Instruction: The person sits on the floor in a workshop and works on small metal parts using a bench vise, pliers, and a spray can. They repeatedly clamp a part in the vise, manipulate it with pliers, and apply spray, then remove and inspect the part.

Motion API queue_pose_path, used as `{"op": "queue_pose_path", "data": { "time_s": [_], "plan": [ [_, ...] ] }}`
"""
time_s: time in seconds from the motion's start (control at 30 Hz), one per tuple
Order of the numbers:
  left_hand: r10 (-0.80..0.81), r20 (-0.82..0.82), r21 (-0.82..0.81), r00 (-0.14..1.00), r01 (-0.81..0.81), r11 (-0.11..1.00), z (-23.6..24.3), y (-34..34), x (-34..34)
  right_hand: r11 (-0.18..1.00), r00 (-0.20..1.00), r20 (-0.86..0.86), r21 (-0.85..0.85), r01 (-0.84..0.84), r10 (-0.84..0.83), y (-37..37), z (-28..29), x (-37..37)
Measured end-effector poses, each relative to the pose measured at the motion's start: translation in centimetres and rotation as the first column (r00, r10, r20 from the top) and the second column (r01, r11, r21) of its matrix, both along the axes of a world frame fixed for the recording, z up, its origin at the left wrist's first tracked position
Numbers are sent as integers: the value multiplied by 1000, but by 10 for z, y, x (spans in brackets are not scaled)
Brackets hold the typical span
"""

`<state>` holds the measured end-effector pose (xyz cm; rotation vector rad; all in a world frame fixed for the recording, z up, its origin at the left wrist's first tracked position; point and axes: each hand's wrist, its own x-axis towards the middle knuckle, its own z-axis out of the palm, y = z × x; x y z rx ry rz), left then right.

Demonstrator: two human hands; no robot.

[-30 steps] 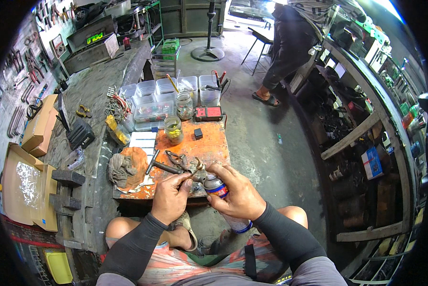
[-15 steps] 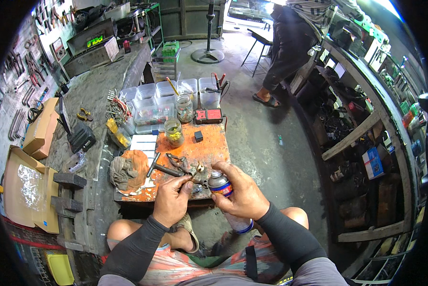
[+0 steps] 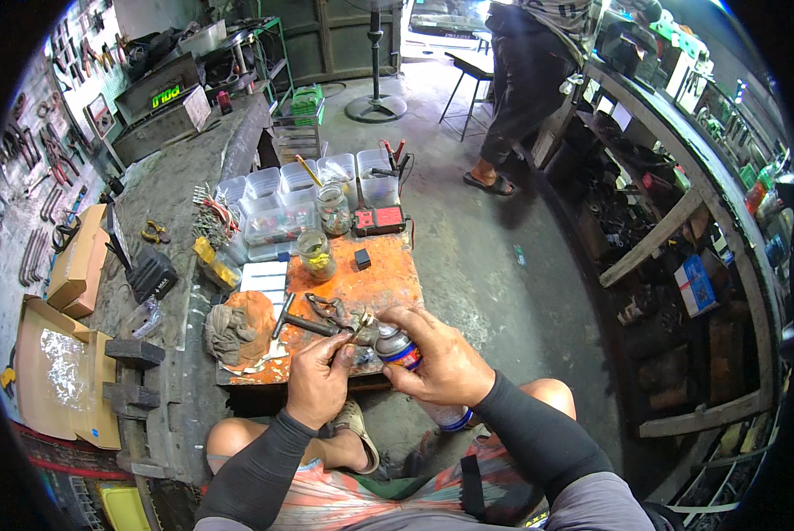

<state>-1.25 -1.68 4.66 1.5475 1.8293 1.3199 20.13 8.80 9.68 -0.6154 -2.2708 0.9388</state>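
My right hand (image 3: 446, 361) is wrapped round a spray can (image 3: 403, 352), its thumb and fingers about the upper body and the forefinger at the top. The can tilts, its top toward my left hand. My left hand (image 3: 320, 380) pinches a small, thin metal part (image 3: 362, 327) with a pale end, held close before the can's top; its exact kind is too small to tell. Just beyond my hands, a hammer (image 3: 307, 325) and a dark, plier-like tool (image 3: 331, 308) lie on the worn orange tabletop (image 3: 388, 273). A crumpled rag (image 3: 238, 332) sits at its left.
Glass jars (image 3: 316, 255), a small black block (image 3: 362, 258), a red-and-black device (image 3: 379, 219) and clear plastic bins (image 3: 277, 223) stand farther back. A workbench (image 3: 185, 186) runs along the left, shelving (image 3: 658, 239) along the right. Another person (image 3: 530, 88) stands near a stool (image 3: 470, 64).
The can's top has moved slightly left, nearer the metal part in my left hand. The view has shifted a little; both holds stay the same.
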Motion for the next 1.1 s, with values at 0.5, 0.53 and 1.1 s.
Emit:
{"op": "queue_pose_path", "data": {
  "time_s": [0.5,0.53,1.1],
  "plan": [
    [169,862,-264,477,139,954,-3,3,-9,964,937,-229,-21,265,-262,20,-3,10],
    [183,868,-282,461,154,947,-2,5,-11,972,965,-138,-108,207,-221,20,0,13],
    [194,881,-347,432,310,885,6,-7,-7,999,970,238,2,-47,45,6,-8,-11]
  ]
}}
